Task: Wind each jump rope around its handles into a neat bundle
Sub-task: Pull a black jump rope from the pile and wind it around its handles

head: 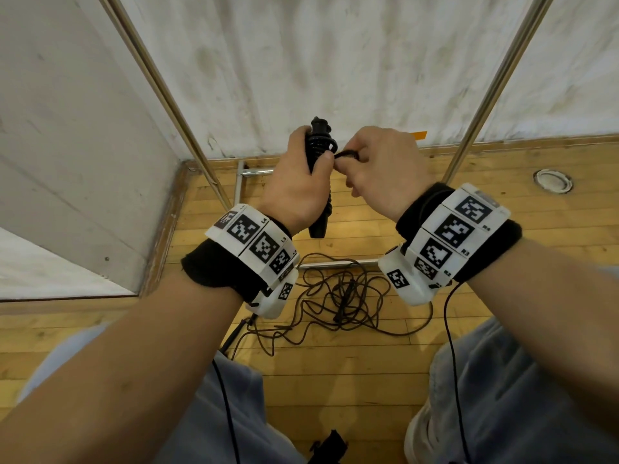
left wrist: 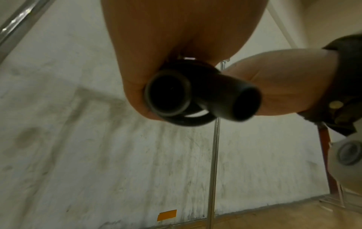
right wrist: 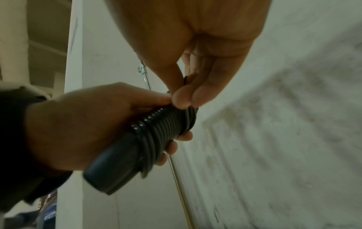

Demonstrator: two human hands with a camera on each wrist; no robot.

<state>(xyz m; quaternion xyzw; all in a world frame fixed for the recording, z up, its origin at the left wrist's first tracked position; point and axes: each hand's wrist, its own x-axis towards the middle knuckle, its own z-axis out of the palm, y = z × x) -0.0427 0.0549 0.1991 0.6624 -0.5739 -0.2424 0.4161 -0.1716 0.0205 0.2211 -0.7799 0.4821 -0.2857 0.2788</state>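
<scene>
- Wooden floor [head: 335, 380] fills the lower half of the head view, and a second jump rope [head: 348, 303] lies there unwound in a loose black tangle at lower centre, between the person's knees. By its look it has not been started yet.
- Black handles [head: 320, 182] of the rope being wound stand upright at centre frame, gripped side by side by the left hand [head: 298, 182]. Holding both as one core gives the cord something firm to coil around.
- Wound cord [right wrist: 166, 124] sits in tight, even turns around the handles. I judge this bundle nearly finished, since no slack hangs below it in the head view.
- At the head view's centre, the right hand [head: 378, 162] pinches the loose cord end [head: 346, 155] between thumb and fingertips, right against the coils, probably to tuck it under a turn so the winding holds.
- From the left wrist view, at centre, the two open butt ends [left wrist: 201, 97] of the handles show side by side with a loop of cord around them, which neither other view shows.
- Only the right wrist view counts the coils and shows the left fingertips [right wrist: 176, 144] curled round the far side of the bundle; the head view alone shows the floor rope.
</scene>
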